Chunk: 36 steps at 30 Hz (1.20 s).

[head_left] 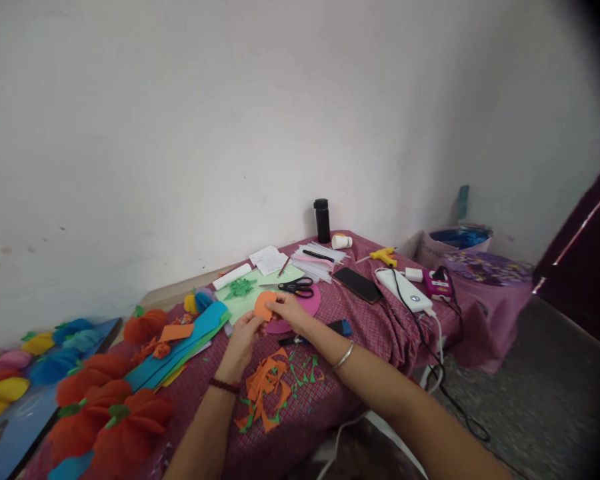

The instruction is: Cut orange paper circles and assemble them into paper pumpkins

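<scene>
My left hand [243, 335] and my right hand [289, 311] meet over the table and pinch a small round orange paper piece [263, 305] between their fingertips. Just beyond it lie a pink paper disc [307, 304] and black-handled scissors [297, 287]. Orange and green paper scraps [267, 390] are scattered below my wrists on the dark red checked cloth [375, 320].
Orange paper pumpkins [110, 417] sit at the near left, beside blue, yellow and pink ones. Sheets of blue and green paper [187, 340], a phone [359, 284], a white power bank [405, 290] with cables, a yellow glue gun [383, 255], a black bottle [322, 221] and paper stacks lie around.
</scene>
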Each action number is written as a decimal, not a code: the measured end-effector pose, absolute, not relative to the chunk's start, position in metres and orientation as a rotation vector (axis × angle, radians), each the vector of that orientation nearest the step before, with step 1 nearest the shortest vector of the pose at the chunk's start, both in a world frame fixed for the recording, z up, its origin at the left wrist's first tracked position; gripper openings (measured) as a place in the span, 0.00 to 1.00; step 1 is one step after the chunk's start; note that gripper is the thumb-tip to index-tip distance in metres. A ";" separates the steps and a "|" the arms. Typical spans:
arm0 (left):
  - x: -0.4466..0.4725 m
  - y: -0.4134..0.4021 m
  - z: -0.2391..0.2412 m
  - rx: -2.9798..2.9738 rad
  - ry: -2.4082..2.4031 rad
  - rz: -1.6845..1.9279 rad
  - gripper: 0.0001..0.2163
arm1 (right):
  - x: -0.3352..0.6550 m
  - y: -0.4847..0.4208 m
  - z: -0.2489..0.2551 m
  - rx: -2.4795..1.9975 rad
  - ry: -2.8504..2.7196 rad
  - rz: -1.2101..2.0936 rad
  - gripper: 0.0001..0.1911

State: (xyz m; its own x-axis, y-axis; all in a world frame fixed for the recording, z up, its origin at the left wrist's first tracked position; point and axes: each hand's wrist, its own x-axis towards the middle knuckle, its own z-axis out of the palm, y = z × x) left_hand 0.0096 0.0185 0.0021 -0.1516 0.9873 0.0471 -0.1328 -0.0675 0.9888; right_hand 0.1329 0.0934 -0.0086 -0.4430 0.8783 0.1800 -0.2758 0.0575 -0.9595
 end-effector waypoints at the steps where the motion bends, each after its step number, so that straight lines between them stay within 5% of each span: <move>1: 0.010 0.019 0.002 1.063 1.173 1.436 0.07 | 0.133 0.093 -0.009 -0.649 -1.416 1.562 0.08; 7: 0.010 0.021 0.002 0.996 1.153 1.539 0.13 | 0.131 0.090 -0.013 -0.598 -1.554 1.541 0.07; 16: 0.002 0.022 -0.002 1.018 1.188 1.595 0.07 | 0.127 0.089 -0.015 -0.671 -1.703 1.354 0.04; 26: 0.002 0.017 0.013 0.862 0.770 1.542 0.10 | 0.137 0.093 -0.009 -0.512 -1.444 1.522 0.05; 36: 0.007 0.016 0.007 0.713 0.929 1.395 0.08 | 0.138 0.086 -0.004 -0.499 -1.485 1.596 0.06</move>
State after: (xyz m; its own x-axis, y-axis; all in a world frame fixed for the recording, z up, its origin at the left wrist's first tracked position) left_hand 0.0072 0.0160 0.0066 -0.0570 0.9911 -0.1200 -0.4930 0.0766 0.8666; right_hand 0.1385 0.0862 -0.0042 -0.5369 0.8010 0.2647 -0.3216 0.0957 -0.9420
